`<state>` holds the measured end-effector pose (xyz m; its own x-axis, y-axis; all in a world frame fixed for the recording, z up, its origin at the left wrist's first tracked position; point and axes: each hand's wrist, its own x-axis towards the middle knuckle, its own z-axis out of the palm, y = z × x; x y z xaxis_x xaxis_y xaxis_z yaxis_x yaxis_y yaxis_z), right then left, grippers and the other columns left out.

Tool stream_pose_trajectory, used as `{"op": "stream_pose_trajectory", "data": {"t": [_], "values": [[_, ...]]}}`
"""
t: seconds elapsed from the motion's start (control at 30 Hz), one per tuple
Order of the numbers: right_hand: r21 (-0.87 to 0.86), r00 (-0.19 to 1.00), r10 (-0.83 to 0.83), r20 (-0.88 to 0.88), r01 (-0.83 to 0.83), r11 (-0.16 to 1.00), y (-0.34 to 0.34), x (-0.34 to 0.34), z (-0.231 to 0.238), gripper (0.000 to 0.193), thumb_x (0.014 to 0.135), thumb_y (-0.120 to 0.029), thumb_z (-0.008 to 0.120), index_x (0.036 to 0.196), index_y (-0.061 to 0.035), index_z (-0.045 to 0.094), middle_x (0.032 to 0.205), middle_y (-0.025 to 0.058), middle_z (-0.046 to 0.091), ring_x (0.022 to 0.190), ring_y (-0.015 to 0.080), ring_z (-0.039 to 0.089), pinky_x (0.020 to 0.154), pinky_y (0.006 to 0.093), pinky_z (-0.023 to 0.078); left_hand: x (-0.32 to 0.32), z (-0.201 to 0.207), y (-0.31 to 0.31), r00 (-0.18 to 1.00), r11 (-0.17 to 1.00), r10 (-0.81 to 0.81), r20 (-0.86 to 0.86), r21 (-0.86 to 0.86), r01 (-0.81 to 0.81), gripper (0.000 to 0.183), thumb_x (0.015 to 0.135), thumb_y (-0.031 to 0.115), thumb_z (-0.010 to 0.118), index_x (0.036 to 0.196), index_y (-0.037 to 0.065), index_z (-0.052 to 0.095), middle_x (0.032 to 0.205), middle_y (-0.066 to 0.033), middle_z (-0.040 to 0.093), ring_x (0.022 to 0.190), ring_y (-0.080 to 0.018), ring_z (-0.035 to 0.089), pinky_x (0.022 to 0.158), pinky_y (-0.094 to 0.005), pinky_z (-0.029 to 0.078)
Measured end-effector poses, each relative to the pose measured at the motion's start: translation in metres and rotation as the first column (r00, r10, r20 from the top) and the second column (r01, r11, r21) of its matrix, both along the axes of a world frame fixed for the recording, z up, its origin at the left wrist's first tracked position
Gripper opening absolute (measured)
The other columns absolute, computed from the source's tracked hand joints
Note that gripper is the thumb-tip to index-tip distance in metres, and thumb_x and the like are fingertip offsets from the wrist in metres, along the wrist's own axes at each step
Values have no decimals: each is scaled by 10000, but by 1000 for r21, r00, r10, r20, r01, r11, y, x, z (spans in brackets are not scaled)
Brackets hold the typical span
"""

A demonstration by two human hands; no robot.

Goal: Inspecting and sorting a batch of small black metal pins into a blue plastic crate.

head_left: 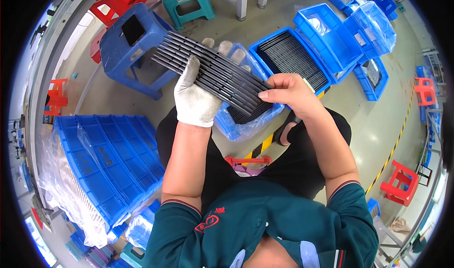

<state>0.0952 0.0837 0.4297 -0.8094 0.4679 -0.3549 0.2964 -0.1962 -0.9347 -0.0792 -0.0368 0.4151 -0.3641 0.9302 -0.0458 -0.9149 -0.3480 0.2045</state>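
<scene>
Several slim black rods (213, 71) lie side by side across my left hand (196, 95), which wears a white glove. Its thumb presses on top of them, and its fingertips show past their far side. My bare right hand (288, 92) pinches the right end of the row between thumb and fingers. Small dark holes or marks show along the rods. Below them, a blue bin (231, 131) lined with clear plastic holds more dark rods, partly hidden by my hands. Just to the right, another blue bin (257, 45) is filled with rows of similar black rods.
A blue stool (111, 50) with a dark flat device (133, 30) on it stands at the left. Stacked blue crates (113, 164) wrapped in plastic rise beside my left leg. More blue bins (326, 36) sit at far right. Between my legs is a red stool edge (248, 160).
</scene>
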Motion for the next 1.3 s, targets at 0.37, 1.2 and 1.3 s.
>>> {"op": "stream_pose_trajectory", "data": {"t": [0.37,1.2,1.3], "values": [[0,1000,25,-13,-25,1000,3,4,-6,198,760,-195,754,723,-55,619,682,-30,582,634,23,497,598,181,377,-4,-6,2,1000,996,-16,-12,84,17,421,923,244,577,1260,14,470,1247,-231,497,1255,-416,440,1072,-560,349],[-213,999,-8,-47,-2,977,-13,-5,-15,308,710,-184,791,881,23,641,775,54,655,699,103,587,668,222,440,-5,2,-1,999,996,15,-29,90,-12,474,884,227,613,1281,38,435,1218,-175,456,1256,-395,390,1068,-583,308],[-280,992,-79,-99,48,959,-18,-9,-23,340,697,-205,804,871,21,619,752,54,643,697,100,573,654,217,424,-6,-4,1,1000,993,4,-20,122,-1,397,921,251,574,1248,47,477,1216,-187,491,1260,-410,435,1051,-573,368]]}}
